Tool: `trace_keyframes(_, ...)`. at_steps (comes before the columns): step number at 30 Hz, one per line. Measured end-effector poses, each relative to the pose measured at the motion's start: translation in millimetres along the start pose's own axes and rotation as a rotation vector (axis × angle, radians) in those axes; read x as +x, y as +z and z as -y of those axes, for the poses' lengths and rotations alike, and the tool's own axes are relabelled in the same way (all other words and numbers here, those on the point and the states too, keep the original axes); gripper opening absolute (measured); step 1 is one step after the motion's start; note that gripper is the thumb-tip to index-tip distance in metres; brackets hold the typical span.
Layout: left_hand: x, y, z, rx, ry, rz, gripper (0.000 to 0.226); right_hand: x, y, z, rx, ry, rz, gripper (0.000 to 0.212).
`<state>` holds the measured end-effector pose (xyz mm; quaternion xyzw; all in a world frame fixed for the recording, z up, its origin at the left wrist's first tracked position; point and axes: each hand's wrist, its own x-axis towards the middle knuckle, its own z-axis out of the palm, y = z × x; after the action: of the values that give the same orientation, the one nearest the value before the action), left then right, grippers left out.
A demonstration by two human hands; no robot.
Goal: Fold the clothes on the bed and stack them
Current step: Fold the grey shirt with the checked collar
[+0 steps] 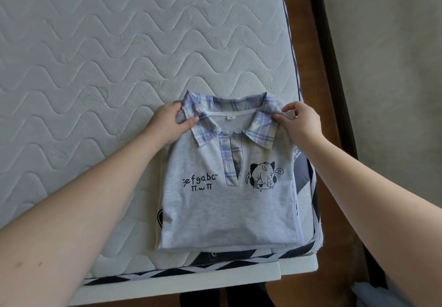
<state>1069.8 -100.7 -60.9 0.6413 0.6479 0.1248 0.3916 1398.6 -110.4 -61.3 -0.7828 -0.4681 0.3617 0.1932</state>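
Quilted mattress (95,43) carries a folded grey shirt (227,211) at its near right corner, lying on other folded garments (308,175). Left hand (165,122) pinches the plaid collar (205,125) at one shoulder; right hand (301,120) pinches the other, fingers curled on the cloth. Step in hand appears to be placing the shirt on the stack. Next move calls for releasing and squaring edges.

Both forearms (79,201) are bare (no sleeves, rings or watch).
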Motion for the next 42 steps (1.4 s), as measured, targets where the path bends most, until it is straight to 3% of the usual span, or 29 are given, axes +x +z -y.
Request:
trace_keyframes(2,-2,-2,3,-0.05,-0.071,0.036,0.05,-4,-4,-6,0.04,-0.003,-0.023,0.029)
trace_keyframes(7,-8,-19,27,-0.074,-0.285,0.2,0.052,-11,-12,-19,0.098,0.173,0.135,0.06)
trace_keyframes(9,-13,-23,35,-0.146,-0.298,0.225,0.041,-13,-14,-22,0.067,0.197,0.185,0.055)
trace_keyframes(11,-18,-22,37,-0.261,-0.255,0.108,0.026,-16,-15,-22,0.058,0.155,0.157,0.038)
trace_keyframes(14,-24,-15,28,-0.512,-0.21,-0.074,0.043,-21,-13,-19,0.102,0.065,0.116,0.021)
trace_keyframes(17,-33,-1,20,-0.767,-0.272,-0.152,0.042,-31,-11,-14,0.172,0.121,0.107,0.036)
trace_keyframes(20,-48,13,18,-0.915,-0.502,-0.265,0.035,-56,-12,-18,0.151,0.193,0.061,0.047)
trace_keyframes(25,-106,35,25,-0.749,-0.625,0.044,0.029,-123,-10,-49,-0.04,0.261,0.248,0.037)
trace_keyframes(29,-155,46,44,-0.638,-0.682,0.158,0.026,-165,-7,-77,-0.145,0.327,0.396,0.05)
trace_keyframes(31,-174,49,49,-0.616,-0.653,0.11,0.02,-177,-8,-85,-0.167,0.301,0.365,0.049)
trace_keyframes(35,-196,59,45,-0.609,-0.552,-0.14,0.015,-194,-8,-95,-0.111,0.289,0.206,0.033)
trace_keyframes(39,-214,67,48,-0.537,-0.629,0.184,0.025,-212,-7,-106,-0.138,0.338,0.236,0.034)
trace_keyframes(42,-230,66,56,-0.377,-0.565,0.225,0.022,-226,-10,-113,-0.2,0.361,0.257,0.028)
